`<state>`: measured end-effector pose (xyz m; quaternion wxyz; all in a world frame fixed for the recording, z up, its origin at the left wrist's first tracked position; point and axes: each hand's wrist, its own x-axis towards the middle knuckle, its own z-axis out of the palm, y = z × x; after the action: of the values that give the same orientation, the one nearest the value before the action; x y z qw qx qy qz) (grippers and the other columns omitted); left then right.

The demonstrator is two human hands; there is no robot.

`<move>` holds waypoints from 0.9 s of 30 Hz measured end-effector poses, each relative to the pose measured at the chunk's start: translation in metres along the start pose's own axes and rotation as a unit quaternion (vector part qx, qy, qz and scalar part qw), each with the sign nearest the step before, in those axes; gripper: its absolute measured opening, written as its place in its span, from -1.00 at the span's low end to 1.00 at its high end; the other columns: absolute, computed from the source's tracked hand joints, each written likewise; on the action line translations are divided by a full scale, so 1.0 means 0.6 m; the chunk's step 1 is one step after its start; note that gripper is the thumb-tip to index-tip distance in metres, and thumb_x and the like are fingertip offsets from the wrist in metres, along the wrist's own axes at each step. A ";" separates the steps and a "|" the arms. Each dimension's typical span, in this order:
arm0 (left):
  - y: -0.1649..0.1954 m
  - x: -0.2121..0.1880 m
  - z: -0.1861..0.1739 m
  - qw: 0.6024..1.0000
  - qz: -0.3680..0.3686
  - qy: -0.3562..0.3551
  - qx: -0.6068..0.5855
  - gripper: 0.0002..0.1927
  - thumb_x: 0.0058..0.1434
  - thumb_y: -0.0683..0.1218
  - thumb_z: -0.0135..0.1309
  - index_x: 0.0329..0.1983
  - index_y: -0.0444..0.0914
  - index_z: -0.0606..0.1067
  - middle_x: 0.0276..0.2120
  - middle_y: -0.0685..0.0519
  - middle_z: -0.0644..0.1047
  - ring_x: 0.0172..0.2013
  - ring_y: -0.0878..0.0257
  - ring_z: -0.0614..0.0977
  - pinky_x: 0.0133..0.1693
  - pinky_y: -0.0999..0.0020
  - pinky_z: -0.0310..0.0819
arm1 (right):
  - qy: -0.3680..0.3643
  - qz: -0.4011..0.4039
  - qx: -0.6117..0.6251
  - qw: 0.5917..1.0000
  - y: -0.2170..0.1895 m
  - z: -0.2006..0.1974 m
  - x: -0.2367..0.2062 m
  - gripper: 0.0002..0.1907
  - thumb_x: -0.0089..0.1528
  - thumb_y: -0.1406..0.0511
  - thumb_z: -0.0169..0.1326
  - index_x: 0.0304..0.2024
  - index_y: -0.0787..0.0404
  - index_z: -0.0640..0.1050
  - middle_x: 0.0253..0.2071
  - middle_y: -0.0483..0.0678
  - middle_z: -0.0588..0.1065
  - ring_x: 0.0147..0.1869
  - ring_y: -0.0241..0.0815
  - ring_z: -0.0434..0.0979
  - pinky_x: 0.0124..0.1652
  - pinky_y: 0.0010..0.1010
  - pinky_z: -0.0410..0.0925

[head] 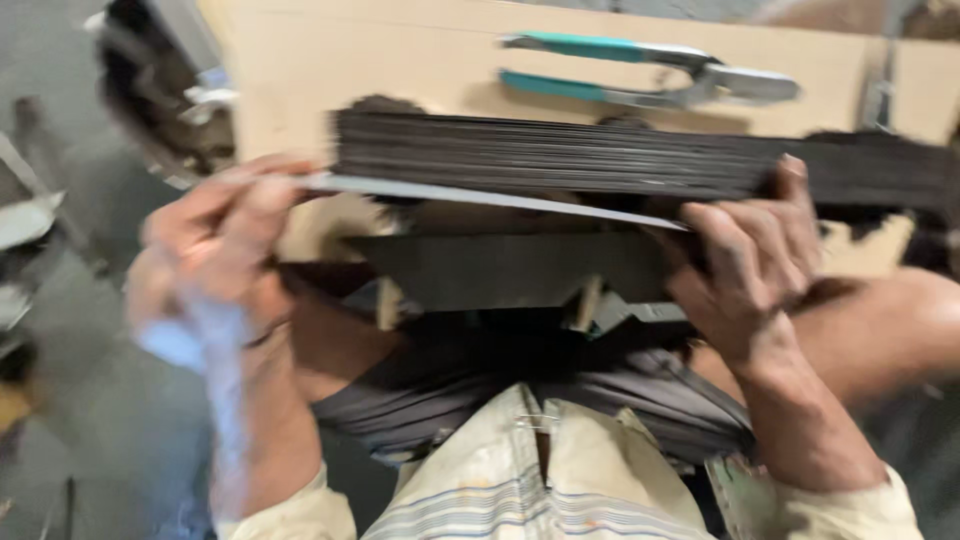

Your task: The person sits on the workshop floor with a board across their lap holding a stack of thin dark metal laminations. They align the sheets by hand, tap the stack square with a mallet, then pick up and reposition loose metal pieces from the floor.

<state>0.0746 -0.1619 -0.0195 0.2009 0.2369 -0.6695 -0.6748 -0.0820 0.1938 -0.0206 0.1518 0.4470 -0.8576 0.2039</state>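
My left hand (215,245) is blurry, and its fingers pinch the left end of a thin grey sheet (480,197). The sheet lies just under a thick dark stack (600,160) in the middle. My right hand (755,260) grips the sheet and stack together. Far behind, green-handled pliers (650,72) lie on a tan board (300,70).

Dark grey sheet stack (600,160), teal-handled shears (640,70), striped shirt (520,490)

Place: small workshop
Evidence, upper right: teal-handled hand tool (650,72) on plywood board (300,60)
Evidence, centre: stack of dark sheets (560,155)
Evidence, left: grey floor (90,380)
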 end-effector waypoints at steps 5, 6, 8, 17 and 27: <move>-0.028 0.000 0.038 0.990 0.108 0.070 -0.062 -0.78 0.42 -0.14 0.07 -0.20 -0.45 0.51 -0.15 -0.24 0.61 -0.15 0.05 0.69 0.02 0.24 0.68 | 0.013 -0.025 -0.066 0.997 0.012 -0.041 0.019 -0.67 0.13 0.41 0.40 -0.09 0.27 0.60 -0.26 0.01 0.48 -0.17 0.03 0.48 0.10 0.01 0.37; -0.030 0.000 0.045 0.986 0.138 0.082 -0.052 -0.76 0.43 -0.13 0.06 -0.23 -0.45 0.49 -0.16 -0.23 0.60 -0.16 0.05 0.70 0.00 0.22 0.71 | 0.006 -0.018 -0.073 0.997 0.010 -0.046 0.024 -0.65 0.15 0.40 0.43 -0.05 0.26 0.61 -0.21 0.02 0.48 -0.12 0.06 0.48 0.04 -0.09 0.40; -0.029 -0.003 0.055 0.978 0.189 0.083 0.010 -0.69 0.45 -0.11 0.02 -0.27 -0.49 0.49 -0.19 -0.20 0.60 -0.19 0.07 0.72 -0.03 0.24 0.73 | 0.017 -0.018 -0.076 0.997 0.009 -0.053 0.028 -0.64 0.22 0.44 0.40 0.03 0.25 0.59 -0.13 -0.02 0.46 -0.03 0.04 0.48 0.01 -0.19 0.38; -0.028 -0.026 0.081 0.987 0.103 0.082 0.088 -0.71 0.42 -0.10 0.17 -0.02 -0.45 0.44 -0.14 -0.07 0.52 -0.23 0.32 0.49 -0.04 0.57 0.39 | 0.026 0.024 -0.076 0.996 0.043 -0.024 -0.012 -0.66 0.16 0.38 0.35 -0.03 0.24 0.58 -0.18 -0.01 0.46 -0.07 0.06 0.51 0.06 -0.10 0.35; -0.034 -0.024 0.084 0.987 0.068 0.109 0.096 -0.69 0.35 -0.10 0.21 0.00 -0.36 0.40 -0.17 0.03 0.48 -0.28 0.39 0.49 -0.10 0.58 0.40 | 0.011 0.020 -0.030 0.999 0.066 -0.008 -0.036 -0.66 0.19 0.38 0.33 0.02 0.18 0.60 -0.15 0.00 0.46 -0.02 -0.04 0.54 0.40 0.41 -0.34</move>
<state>0.0575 -0.1122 -0.0393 0.2941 0.2815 -0.7199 -0.5621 -0.1027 0.2320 -0.0345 0.1707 0.4226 -0.8704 0.1862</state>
